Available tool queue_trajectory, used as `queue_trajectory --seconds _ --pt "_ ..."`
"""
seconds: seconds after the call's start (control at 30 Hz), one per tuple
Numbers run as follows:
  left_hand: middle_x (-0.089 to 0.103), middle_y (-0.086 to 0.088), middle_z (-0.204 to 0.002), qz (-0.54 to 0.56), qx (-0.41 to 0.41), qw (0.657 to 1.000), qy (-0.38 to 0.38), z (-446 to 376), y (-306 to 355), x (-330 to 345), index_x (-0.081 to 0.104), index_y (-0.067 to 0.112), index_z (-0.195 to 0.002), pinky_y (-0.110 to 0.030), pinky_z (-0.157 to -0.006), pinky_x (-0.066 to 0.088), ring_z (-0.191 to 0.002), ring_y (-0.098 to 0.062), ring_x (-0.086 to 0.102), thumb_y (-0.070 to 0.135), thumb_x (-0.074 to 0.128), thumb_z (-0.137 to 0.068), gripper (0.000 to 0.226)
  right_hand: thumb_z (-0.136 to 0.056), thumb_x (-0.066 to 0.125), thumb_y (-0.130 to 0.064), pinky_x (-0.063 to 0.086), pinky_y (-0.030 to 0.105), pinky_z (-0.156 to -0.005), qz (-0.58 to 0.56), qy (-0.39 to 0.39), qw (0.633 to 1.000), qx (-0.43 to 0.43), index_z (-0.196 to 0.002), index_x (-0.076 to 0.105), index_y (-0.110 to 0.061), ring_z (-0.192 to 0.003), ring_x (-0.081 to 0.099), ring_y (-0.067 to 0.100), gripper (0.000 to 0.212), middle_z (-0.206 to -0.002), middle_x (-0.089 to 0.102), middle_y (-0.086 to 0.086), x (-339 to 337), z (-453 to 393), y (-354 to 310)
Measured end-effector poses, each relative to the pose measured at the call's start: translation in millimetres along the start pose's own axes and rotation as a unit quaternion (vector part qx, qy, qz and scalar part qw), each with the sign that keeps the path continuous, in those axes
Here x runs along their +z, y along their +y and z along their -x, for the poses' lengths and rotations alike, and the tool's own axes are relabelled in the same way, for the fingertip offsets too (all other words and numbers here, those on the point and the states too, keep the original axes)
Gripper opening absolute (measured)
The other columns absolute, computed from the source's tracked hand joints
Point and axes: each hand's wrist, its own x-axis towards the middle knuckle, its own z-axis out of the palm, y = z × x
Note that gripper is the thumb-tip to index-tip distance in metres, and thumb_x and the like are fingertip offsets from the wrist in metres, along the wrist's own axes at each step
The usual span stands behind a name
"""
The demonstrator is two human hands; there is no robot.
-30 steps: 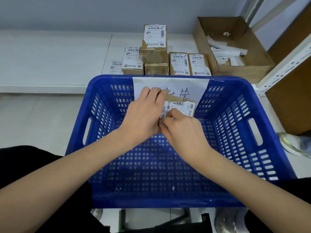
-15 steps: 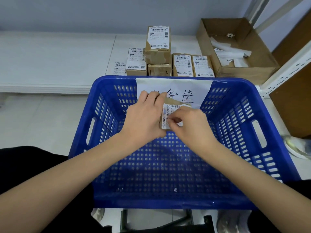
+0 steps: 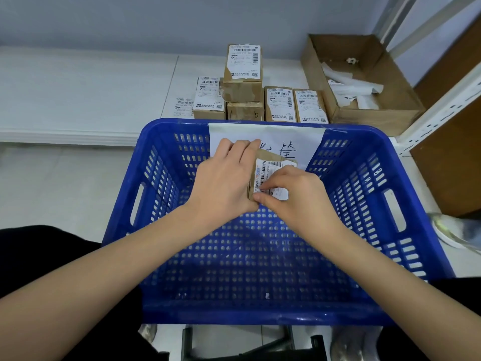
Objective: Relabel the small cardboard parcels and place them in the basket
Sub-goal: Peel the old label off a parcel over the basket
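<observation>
1. Cardboard, small and brown, made up the parcel (image 3: 263, 158) that the person held above the inside of the blue basket (image 3: 385, 230), near its far wall.
2. The left hand (image 3: 223, 178) gripped the parcel along its left side, fingers (image 3: 244, 149) curled over the top edge.
3. The right hand (image 3: 294, 194) lay over the white label (image 3: 270, 173) on the parcel's face, its thumb and forefinger pinching the label's lower left corner.
4. Part of the label near the lower right showed a pale patch under the right hand; whether it was lifted or stuck down could not be told.
5. A white sheet of paper (image 3: 299, 142) with handwritten characters was fixed to the basket's far wall, just behind the parcel.
6. The basket's perforated floor held only a few tiny scraps.
7. Beyond the basket, on the white surface (image 3: 78, 95), stood a group of labelled parcels (image 3: 279, 104), one of them (image 3: 243, 65) stacked on top of another.
8. A loose label (image 3: 183, 106) lay flat on the surface at the left of that group.
9. To the right of the group sat an open cardboard box (image 3: 374, 118) holding crumpled white paper strips (image 3: 348, 86).
</observation>
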Motion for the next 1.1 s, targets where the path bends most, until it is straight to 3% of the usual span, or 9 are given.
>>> queue_trajectory --seconds 0.13,0.2,0.37,0.47,0.53,0.63,0.8,1.0,1.1 --pt "0.066 -0.005 -0.102 -0.008 -0.006 1.000 -0.020 0.0 0.0 -1.9 0.061 0.001 -0.122 -0.020 -0.045 0.029 -0.087 -0.026 0.060 0.049 0.087 -0.027 0.109 -0.082 0.074 -0.020 0.051 0.035 -0.073 0.012 0.005 0.999 -0.034 -0.087 0.076 -0.012 -0.080 0.063 0.020 0.010 -0.091 0.066 0.001 5.1 1.6 -1.2" --pt "0.066 -0.005 -0.102 -0.010 -0.007 1.000 -0.026 -0.2 -0.1 -2.1 0.061 0.002 -0.121 -0.020 -0.045 0.028 -0.087 -0.026 0.060 0.049 0.088 -0.026 0.109 -0.081 0.073 -0.016 0.054 0.040 -0.064 0.033 0.016 0.997 -0.061 -0.083 0.075 -0.009 -0.072 0.064 0.025 0.008 -0.086 0.066 0.004 8.3 2.1 -2.1" --pt "0.067 -0.008 -0.097 -0.039 -0.024 0.999 0.012 -1.4 2.8 -2.3 0.064 0.000 -0.117 -0.019 -0.044 0.026 -0.081 -0.029 0.062 0.020 0.086 -0.039 0.084 -0.066 0.069 -0.001 0.040 0.029 -0.032 0.136 0.063 0.982 -0.118 -0.058 0.060 -0.001 -0.050 0.052 0.024 0.012 -0.063 0.055 0.008 20.3 3.0 -13.3" --pt "0.066 -0.009 -0.098 -0.057 -0.021 0.997 0.043 -1.2 0.8 0.0 0.063 -0.001 -0.118 -0.020 -0.044 0.025 -0.082 -0.029 0.061 0.013 0.080 -0.048 0.073 -0.061 0.076 0.004 0.027 0.023 -0.035 0.142 0.064 0.980 -0.126 -0.057 0.056 -0.002 -0.051 0.049 0.024 0.022 -0.061 0.051 0.009 22.2 1.2 -14.7" --pt "0.066 -0.009 -0.100 -0.057 -0.023 0.996 0.058 -0.9 -0.5 1.5 0.061 0.000 -0.120 -0.021 -0.043 0.026 -0.085 -0.028 0.058 0.011 0.077 -0.050 0.073 -0.064 0.073 0.002 0.029 0.024 -0.036 0.132 0.058 0.980 -0.138 -0.060 0.055 -0.002 -0.053 0.049 0.024 0.019 -0.063 0.052 0.010 22.7 -0.9 -13.4" --pt "0.066 -0.009 -0.101 -0.063 -0.020 0.995 0.071 0.2 -0.9 3.8 0.061 0.001 -0.121 -0.021 -0.043 0.028 -0.085 -0.028 0.060 0.012 0.075 -0.055 0.068 -0.072 0.059 -0.008 0.037 0.028 -0.036 0.122 0.046 0.979 -0.155 -0.063 0.056 -0.003 -0.057 0.051 0.024 0.012 -0.066 0.053 0.008 24.6 -3.8 -8.9" --pt "0.066 -0.007 -0.102 -0.051 -0.021 0.995 0.080 -0.7 -1.7 6.5 0.062 0.002 -0.121 -0.020 -0.045 0.027 -0.087 -0.027 0.060 0.020 0.081 -0.054 0.072 -0.076 0.038 -0.025 0.036 0.026 -0.040 0.106 0.031 0.981 -0.161 -0.065 0.055 -0.006 -0.061 0.050 0.020 0.028 -0.069 0.053 0.005 22.0 -7.3 -3.1" --pt "0.066 -0.007 -0.104 -0.020 -0.022 0.998 0.064 -1.6 -3.6 10.2 0.061 0.002 -0.121 -0.020 -0.043 0.031 -0.090 -0.027 0.059 0.031 0.086 -0.051 0.080 -0.076 0.053 -0.015 0.032 0.024 -0.045 0.080 0.039 0.985 -0.147 -0.066 0.054 -0.005 -0.061 0.050 0.020 0.014 -0.069 0.053 0.005 22.5 -5.8 -0.7" --pt "0.065 -0.007 -0.104 -0.008 -0.023 0.999 0.037 -2.3 -7.5 10.7 0.060 0.001 -0.122 -0.020 -0.046 0.032 -0.091 -0.029 0.060 0.041 0.091 -0.037 0.098 -0.080 0.064 -0.017 0.043 0.031 -0.053 0.034 -0.003 0.993 -0.114 -0.079 0.063 -0.005 -0.072 0.055 0.021 0.012 -0.080 0.057 0.005 17.8 -4.9 5.7"
